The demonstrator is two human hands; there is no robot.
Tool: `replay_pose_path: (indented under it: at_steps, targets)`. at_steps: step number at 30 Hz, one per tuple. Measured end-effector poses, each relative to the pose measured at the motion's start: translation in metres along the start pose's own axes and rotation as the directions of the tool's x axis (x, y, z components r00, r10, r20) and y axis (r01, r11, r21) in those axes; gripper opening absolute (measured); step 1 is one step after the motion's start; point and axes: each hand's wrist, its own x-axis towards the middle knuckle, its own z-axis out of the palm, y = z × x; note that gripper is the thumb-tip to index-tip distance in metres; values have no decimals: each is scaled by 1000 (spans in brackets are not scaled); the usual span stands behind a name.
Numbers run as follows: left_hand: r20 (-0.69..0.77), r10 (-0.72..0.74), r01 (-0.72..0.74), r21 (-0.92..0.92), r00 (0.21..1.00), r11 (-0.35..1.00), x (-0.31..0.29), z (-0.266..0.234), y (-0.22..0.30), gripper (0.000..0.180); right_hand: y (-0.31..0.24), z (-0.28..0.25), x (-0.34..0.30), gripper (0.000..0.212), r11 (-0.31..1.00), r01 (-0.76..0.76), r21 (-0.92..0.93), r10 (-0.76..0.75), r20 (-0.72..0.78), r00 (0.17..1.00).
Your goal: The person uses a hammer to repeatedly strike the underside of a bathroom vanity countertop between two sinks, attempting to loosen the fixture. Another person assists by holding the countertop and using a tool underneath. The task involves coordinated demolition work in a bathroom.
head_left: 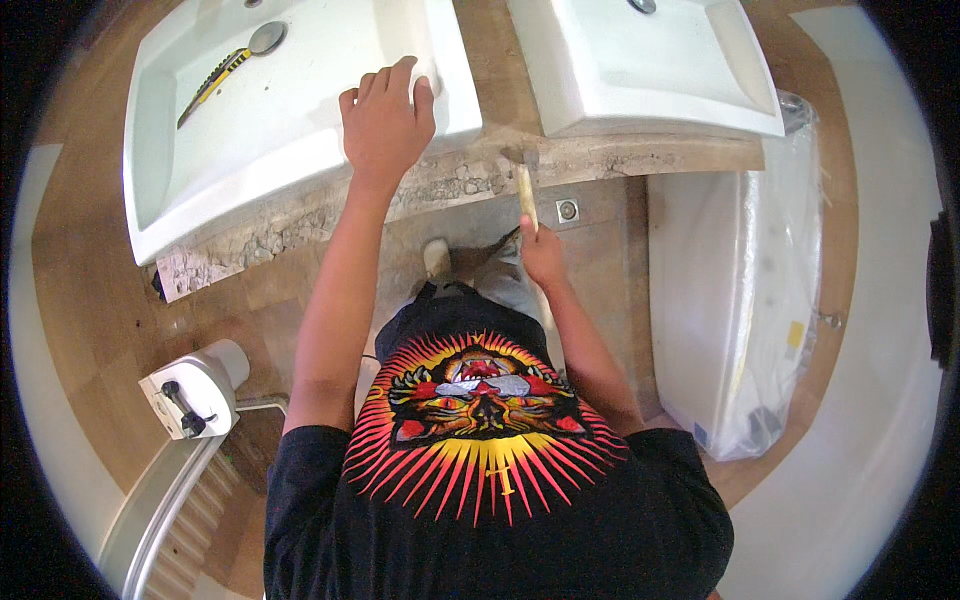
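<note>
My left hand (386,122) lies on the front right part of the left white washbasin (300,95), fingers spread and holding nothing. In my right hand (543,258), the fingers are wrapped round the pale wooden handle of a hammer (527,190). Its dark head is up at the rough, chipped front edge of the counter (465,178), between the two basins. I cannot tell whether the head touches that edge. Inside the left basin lies a yellow and black utility knife (213,85), beside the round metal drain cap (267,38).
A second white washbasin (640,75) sits on the counter's right side. Below it at the right stands a bathtub (700,300) partly wrapped in clear plastic. A toilet (205,385) is at the lower left, near a radiator (185,520). A square floor drain (567,210) lies under the counter.
</note>
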Motion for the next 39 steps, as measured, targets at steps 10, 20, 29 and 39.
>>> replay_pose_path:
  at_steps: [10,20,29,39]
  targets:
    - [-24,-25,22,-142,999,990,-4,-3,-5,25,-64,-59,-12,66,909,35,416,-32,-14,999]
    - [-102,-37,17,-193,994,981,-6,-2,-7,24,-18,-19,-1,62,987,-15,157,14,6,1000]
    - [-56,-3,-6,-171,998,985,-2,-5,2,24,6,-8,0,66,973,53,225,-51,-14,999]
    - [-73,-7,-1,-118,997,993,-9,1,-9,24,-95,-88,-13,58,916,160,368,-148,-62,987]
